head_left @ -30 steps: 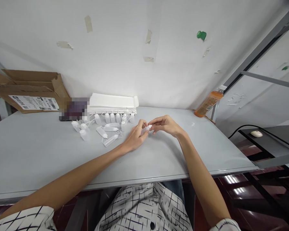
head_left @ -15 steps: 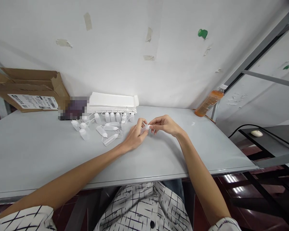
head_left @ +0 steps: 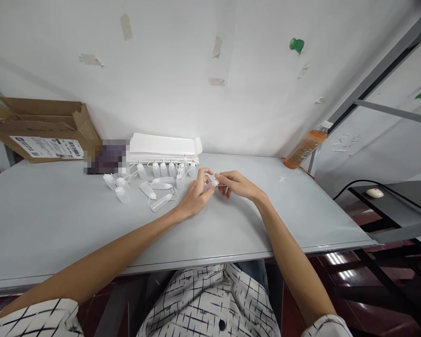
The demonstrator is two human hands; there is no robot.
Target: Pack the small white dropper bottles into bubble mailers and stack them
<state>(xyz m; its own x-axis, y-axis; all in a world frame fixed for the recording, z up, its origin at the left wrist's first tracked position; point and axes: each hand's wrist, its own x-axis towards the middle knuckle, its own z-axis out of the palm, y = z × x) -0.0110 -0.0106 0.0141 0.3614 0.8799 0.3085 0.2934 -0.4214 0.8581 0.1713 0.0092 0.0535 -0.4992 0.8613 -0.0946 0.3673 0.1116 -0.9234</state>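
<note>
Between my hands, above the middle of the table, is a small translucent squeeze bottle (head_left: 208, 187) with a white top. Its body lies in my left hand (head_left: 195, 194), thumb and fingers closed around it. My right hand (head_left: 235, 184) pinches the white cap (head_left: 216, 182) at the bottle's right end, and its curled fingers partly hide the cap. To the left of my hands, several similar squeeze bottles (head_left: 161, 202) lie on their sides with tethered caps. Behind them, several more bottles (head_left: 163, 169) stand upright in a loose row.
A stack of white flat sheets (head_left: 164, 145) lies against the wall. An open cardboard box (head_left: 52, 133) stands at the left back, beside a pixelated dark item (head_left: 108, 157). At the right back, an orange drink bottle (head_left: 307, 147) leans. The grey table (head_left: 91, 224) has its front edge near my body.
My right fingers have shifted slightly over the cap, and my left index finger has lifted a little. The camera view has moved slightly; the loose bottles stay in place.
</note>
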